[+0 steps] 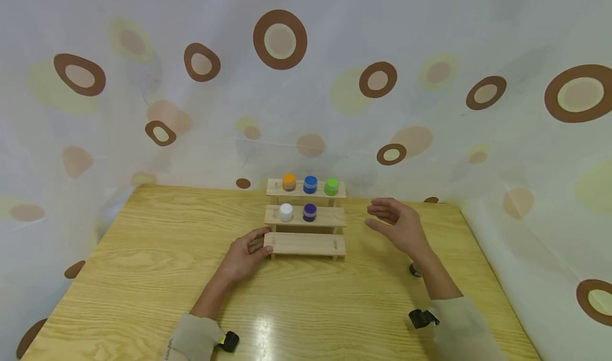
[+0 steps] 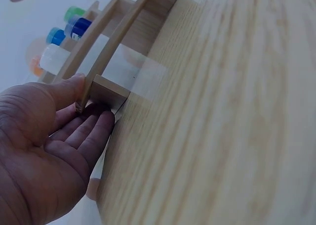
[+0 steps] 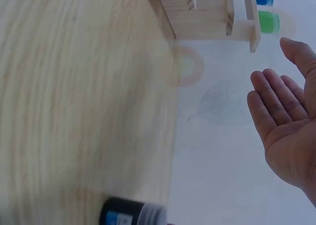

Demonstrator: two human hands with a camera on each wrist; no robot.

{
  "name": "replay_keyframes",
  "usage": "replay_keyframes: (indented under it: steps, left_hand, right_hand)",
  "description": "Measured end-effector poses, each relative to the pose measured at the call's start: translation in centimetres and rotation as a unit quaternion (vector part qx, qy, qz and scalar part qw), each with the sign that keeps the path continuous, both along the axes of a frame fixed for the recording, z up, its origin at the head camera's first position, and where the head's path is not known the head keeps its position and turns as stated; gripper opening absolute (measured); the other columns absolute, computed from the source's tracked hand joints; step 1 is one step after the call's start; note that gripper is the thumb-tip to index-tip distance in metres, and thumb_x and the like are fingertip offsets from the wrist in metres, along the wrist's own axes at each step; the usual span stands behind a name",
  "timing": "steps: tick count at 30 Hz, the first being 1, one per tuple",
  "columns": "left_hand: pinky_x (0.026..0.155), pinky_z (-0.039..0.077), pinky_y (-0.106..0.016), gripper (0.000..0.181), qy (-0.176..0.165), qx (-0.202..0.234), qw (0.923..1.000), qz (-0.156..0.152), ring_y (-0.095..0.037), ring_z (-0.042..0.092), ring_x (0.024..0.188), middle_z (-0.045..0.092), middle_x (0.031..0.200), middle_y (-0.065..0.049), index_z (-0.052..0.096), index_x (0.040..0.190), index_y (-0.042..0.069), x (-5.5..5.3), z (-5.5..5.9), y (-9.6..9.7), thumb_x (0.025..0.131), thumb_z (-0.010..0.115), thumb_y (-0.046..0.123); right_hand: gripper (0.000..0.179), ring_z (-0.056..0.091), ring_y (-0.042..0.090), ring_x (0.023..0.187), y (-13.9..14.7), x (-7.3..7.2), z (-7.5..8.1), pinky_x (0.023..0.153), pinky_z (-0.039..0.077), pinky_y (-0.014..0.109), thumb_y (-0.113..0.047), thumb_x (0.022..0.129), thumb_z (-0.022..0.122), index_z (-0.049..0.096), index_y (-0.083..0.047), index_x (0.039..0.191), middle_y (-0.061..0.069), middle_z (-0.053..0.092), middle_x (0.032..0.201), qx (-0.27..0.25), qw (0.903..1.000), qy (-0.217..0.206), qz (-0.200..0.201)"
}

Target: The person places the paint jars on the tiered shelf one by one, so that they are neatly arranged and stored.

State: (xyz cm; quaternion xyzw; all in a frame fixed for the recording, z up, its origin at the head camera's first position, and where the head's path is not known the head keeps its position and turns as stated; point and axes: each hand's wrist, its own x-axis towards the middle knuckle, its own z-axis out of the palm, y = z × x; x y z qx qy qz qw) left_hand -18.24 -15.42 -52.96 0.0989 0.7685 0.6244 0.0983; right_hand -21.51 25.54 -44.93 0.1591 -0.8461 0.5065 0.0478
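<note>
A three-tier wooden display rack stands at the back of the table. My left hand holds the left end of its lowest step, thumb on the step's edge and fingers below it; the left wrist view shows this grip up close. On the top step sit an orange jar, a blue jar and a green jar. The middle step bears a white jar and a purple jar. To the right of the rack, my right hand hovers with nothing in it, fingers loosely extended.
A black jar with a grey lid lies on its side on the wood-grain table; my right forearm partly covers it in the head view. White cloth with brown and pale green circles hangs behind the table and along its sides.
</note>
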Motion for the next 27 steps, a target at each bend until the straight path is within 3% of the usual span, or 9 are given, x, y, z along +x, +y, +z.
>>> replay_keyframes:
  steps: [5,15,27]
  left_hand:
    - [0.102,0.058,-0.034,0.057,0.002,0.007,1.0,-0.006,-0.042,0.055,0.14,0.044,0.16,-0.028,0.046,0.158,0.001,-0.1,0.2,0.1,0.105,0.067,0.007]
    - [0.104,0.058,-0.04,0.056,0.007,-0.026,0.9996,0.008,-0.041,0.056,0.139,0.048,0.159,-0.025,0.049,0.157,0.006,0.0,0.3,0.2,0.105,0.069,0.014]
    - [0.105,0.056,-0.042,0.057,0.011,-0.016,0.9998,0.0,-0.042,0.055,0.139,0.048,0.159,-0.024,0.047,0.158,0.004,0.2,0.2,-0.1,0.105,0.068,0.014]
  right_hand:
    - [0.049,0.069,0.036,0.121,1.8,1.1,-0.5,0.1,0.055,0.018,-0.017,0.097,0.081,0.063,-0.002,0.14,0.019,0.072,0.128,0.0,0.9999,0.001,-0.014]
    - [0.05,0.072,0.017,0.115,6.1,3.6,-2.2,0.095,0.054,0.012,-0.021,0.099,0.079,0.062,-0.001,0.141,0.022,0.071,0.129,0.027,0.9974,-0.02,-0.063]
    - [0.051,0.071,0.006,0.112,9.1,5.8,-3.6,0.09,0.053,0.008,-0.024,0.101,0.077,0.06,-0.002,0.144,0.022,0.07,0.132,0.051,0.9937,-0.02,-0.098]
